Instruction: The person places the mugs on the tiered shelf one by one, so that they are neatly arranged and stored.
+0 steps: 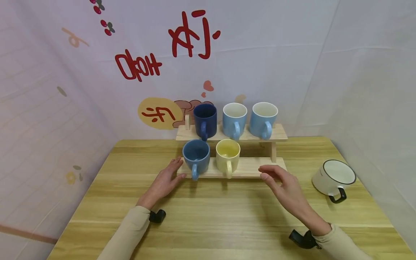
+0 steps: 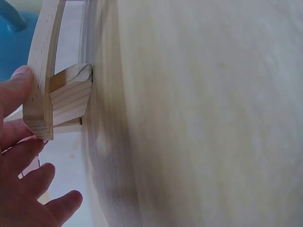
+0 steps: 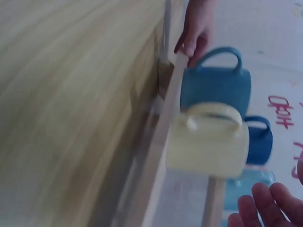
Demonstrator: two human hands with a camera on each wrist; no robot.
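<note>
A two-tier wooden mug rack (image 1: 251, 167) stands at the back of the table. My left hand (image 1: 163, 183) pinches the left end of its lower board, thumb on the upper face and fingers around the end, as the left wrist view shows. Beside that hand, on the lower tier, sit a blue mug (image 1: 201, 164) and a pale yellow mug (image 1: 223, 162). My right hand (image 1: 289, 187) hovers near the right end of the lower board, fingers loosely bent and holding nothing. On the upper tier are a navy mug (image 1: 209, 124) and two light blue mugs (image 1: 229, 126), (image 1: 257, 124) with white insides.
To the right of my right hand, a white mug (image 1: 323, 182) with a black rim and black handle rests on the wooden table (image 1: 208, 220). White cloth (image 1: 266, 54) with red characters hangs behind the rack and along both sides.
</note>
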